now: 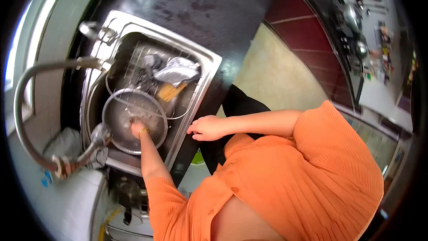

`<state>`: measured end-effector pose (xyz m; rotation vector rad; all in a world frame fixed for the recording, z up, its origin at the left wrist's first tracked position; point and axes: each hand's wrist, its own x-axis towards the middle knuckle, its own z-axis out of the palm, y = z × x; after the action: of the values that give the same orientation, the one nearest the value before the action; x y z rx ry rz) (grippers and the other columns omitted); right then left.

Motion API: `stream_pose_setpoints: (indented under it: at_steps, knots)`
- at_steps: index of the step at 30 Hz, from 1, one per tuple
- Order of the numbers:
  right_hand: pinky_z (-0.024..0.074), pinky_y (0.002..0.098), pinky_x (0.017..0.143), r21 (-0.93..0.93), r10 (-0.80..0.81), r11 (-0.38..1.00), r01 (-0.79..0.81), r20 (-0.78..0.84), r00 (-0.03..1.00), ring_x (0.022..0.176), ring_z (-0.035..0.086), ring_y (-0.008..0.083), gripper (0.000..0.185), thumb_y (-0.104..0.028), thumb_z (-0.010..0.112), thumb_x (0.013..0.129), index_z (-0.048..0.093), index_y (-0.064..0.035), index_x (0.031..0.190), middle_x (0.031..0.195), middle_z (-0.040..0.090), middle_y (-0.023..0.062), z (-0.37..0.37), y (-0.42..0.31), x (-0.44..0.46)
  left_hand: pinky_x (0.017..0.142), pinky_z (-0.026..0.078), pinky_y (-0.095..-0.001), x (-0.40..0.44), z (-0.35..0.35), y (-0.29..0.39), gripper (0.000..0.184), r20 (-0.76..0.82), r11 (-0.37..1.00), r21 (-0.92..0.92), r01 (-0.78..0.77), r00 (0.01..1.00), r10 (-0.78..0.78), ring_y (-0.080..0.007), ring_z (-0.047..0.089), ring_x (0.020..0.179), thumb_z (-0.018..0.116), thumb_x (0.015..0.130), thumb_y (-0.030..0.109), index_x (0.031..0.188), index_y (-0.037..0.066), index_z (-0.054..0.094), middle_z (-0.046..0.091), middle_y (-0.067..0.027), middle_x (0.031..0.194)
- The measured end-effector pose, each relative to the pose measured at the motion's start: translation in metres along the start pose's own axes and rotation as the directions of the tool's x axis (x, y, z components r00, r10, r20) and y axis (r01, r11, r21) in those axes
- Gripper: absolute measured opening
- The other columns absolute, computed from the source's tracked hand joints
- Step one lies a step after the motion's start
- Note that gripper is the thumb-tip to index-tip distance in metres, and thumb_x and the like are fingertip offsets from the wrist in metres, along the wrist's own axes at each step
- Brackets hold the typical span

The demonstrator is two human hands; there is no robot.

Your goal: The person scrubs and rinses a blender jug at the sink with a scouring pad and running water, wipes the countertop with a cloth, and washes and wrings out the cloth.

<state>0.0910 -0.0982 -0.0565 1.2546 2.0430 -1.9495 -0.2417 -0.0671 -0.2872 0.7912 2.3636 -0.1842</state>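
A round metal bowl [117, 127] with water in it sits in the steel sink [209, 60]. My left hand [137, 127], with a gold bangle at the wrist, reaches down into the bowl. Its fingertips are in the churned water, so their grip is hidden. My right hand [205, 128] rests by the front edge of the sink, holding nothing, its fingers loosely bent and slightly apart. Beyond the bowl, a yellow sponge or cloth [170, 91] lies beside crumpled silvery material [178, 70] and a dark scrubber-like bundle [153, 61] on a wire rack.
A curved grey faucet hose [20, 93] arches at the left, its head [100, 134] near the bowl's rim. A metal tap [105, 35] stands at the sink's back corner. The dark counter [200, 13] extends behind. Pans [352, 18] and utensils are far right.
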Motion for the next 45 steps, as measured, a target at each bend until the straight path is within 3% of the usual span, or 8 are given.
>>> stream_pose_setpoints:
  at_steps: [4, 12, 18, 26, 29, 31, 35, 45]
  knots:
    - [0.0475, 0.0431, 0.083, -0.015, -0.009, 1.0, 0.008, -0.079, 0.997, 0.095, 0.059, 0.0333, 0.03, -0.024, 0.053, 0.087, 0.059, -0.004, 0.109, 0.097, 0.062, 0.015, -0.007, 0.006, 0.003, 0.089, 0.046, -0.0463, -0.005, -0.003, 0.011, 0.068, 0.275, 0.29, -0.906, 0.309, 0.949, -0.153, -0.0287, 0.056, 0.111, 0.061, 0.083, 0.052, 0.129, 0.003, 0.046, 0.054, -0.0139, 0.128]
    - [0.047, 0.0436, 0.085, 0.061, -0.07, 0.995, 0.077, -0.104, 0.992, 0.098, 0.058, 0.0342, 0.032, -0.024, 0.053, 0.086, 0.059, -0.0033, 0.11, 0.1, 0.062, 0.0167, -0.006, 0.011, 0.016, 0.105, 0.034, -0.0489, -0.075, -0.121, -0.018, 0.083, 0.256, -0.036, -0.961, 0.273, 0.934, 0.248, -0.0327, 0.043, 0.126, 0.053, 0.082, 0.064, 0.138, 0.004, 0.038, 0.042, -0.0112, 0.14]
    - [0.0464, 0.0425, 0.086, 0.056, -0.099, 0.993, 0.105, -0.102, 0.99, 0.1, 0.057, 0.0334, 0.032, -0.025, 0.052, 0.087, 0.059, -0.0055, 0.111, 0.103, 0.062, 0.0156, -0.002, 0.014, 0.014, 0.087, 0.049, -0.0396, -0.046, -0.049, 0.014, 0.066, 0.003, 0.406, -0.909, -0.096, 0.972, 0.237, -0.0259, 0.058, 0.102, 0.075, 0.072, 0.006, 0.13, 0.005, 0.042, 0.056, -0.0105, 0.119]
    - [0.0461, 0.0411, 0.087, 0.002, -0.03, 1.0, 0.03, -0.075, 0.997, 0.099, 0.057, 0.0312, 0.029, -0.023, 0.053, 0.087, 0.06, -0.0049, 0.109, 0.104, 0.062, 0.0127, -0.002, 0.007, 0.01, 0.092, 0.045, -0.038, -0.055, -0.01, 0.043, 0.064, -0.241, 0.981, -0.059, -0.185, 0.956, 0.166, -0.0319, 0.059, 0.105, 0.062, 0.082, 0.021, 0.136, 0.001, 0.034, 0.055, -0.0198, 0.123]
    - [0.0461, 0.0406, 0.087, -0.043, -0.054, 0.998, 0.051, -0.053, 0.997, 0.1, 0.057, 0.031, 0.03, -0.022, 0.054, 0.088, 0.058, -0.0047, 0.111, 0.102, 0.061, 0.0129, -0.009, -0.003, 0.012, 0.094, 0.044, -0.039, -0.015, -0.006, 0.009, 0.059, -0.186, 0.962, -0.036, -0.269, 0.948, 0.258, -0.0298, 0.057, 0.109, 0.058, 0.088, 0.03, 0.135, 0.001, 0.037, 0.054, -0.0175, 0.126]
    - [0.0463, 0.0404, 0.086, 0.008, -0.084, 0.996, 0.085, -0.056, 0.995, 0.098, 0.058, 0.0307, 0.03, -0.023, 0.053, 0.088, 0.058, -0.0046, 0.111, 0.102, 0.062, 0.0128, -0.013, -0.01, 0.017, 0.096, 0.043, -0.0425, -0.027, -0.042, 0.009, 0.053, 0.083, 0.251, -0.967, 0.04, 0.983, 0.163, -0.0289, 0.054, 0.114, 0.055, 0.092, 0.035, 0.131, 0.002, 0.042, 0.054, -0.0154, 0.127]
    - [0.0474, 0.0407, 0.084, 0.01, -0.192, 0.981, 0.192, -0.054, 0.98, 0.095, 0.059, 0.0315, 0.03, -0.02, 0.052, 0.089, 0.056, -0.0038, 0.114, 0.1, 0.06, 0.0143, -0.007, -0.027, 0.047, 0.1, 0.04, -0.0445, -0.075, -0.098, -0.001, 0.057, 0.236, -0.086, -0.955, 0.283, 0.905, 0.355, -0.0299, 0.051, 0.117, 0.042, 0.095, 0.05, 0.13, 0.005, 0.046, 0.051, -0.0116, 0.132]
    - [0.0315, 0.0506, 0.105, -0.29, -0.361, 0.921, 0.26, -0.383, 0.85, 0.127, 0.037, 0.0346, 0.063, -0.015, 0.058, 0.078, 0.039, -0.0129, 0.138, 0.136, 0.041, 0.0145, 0.046, -0.039, 0.225, 0.101, 0.038, -0.0371, -0.082, -0.102, -0.007, 0.068, 0.408, 0.286, -0.904, 0.317, 0.839, 0.361, -0.0231, 0.047, 0.123, 0.038, 0.093, 0.058, 0.137, 0.007, 0.041, 0.048, -0.0084, 0.135]
